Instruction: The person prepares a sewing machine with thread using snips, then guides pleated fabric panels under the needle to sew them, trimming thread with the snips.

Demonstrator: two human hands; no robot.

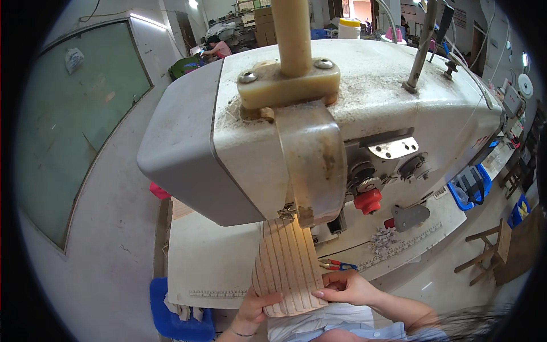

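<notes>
A beige fabric piece with dark stripes (290,268) runs from beneath the sewing machine (245,142) down to the table's near edge. My left hand (257,306) pinches its lower left corner, thumb on top. At the lower right corner my right hand (347,288) grips the same cloth between thumb and curled fingers. The fabric's far end lies at the lit needle area, where the machine head and a translucent guard (313,165) partly hide it. Thread snips with red and blue handles (340,265) lie just beyond my right hand.
Paper rulers (219,293) are stuck along the white table (205,256). A pile of scraps (383,241) sits right of the needle. Blue bins stand at lower left (179,319) and right (476,185). A wooden stool (484,251) is farther right; another person (218,48) sits far back.
</notes>
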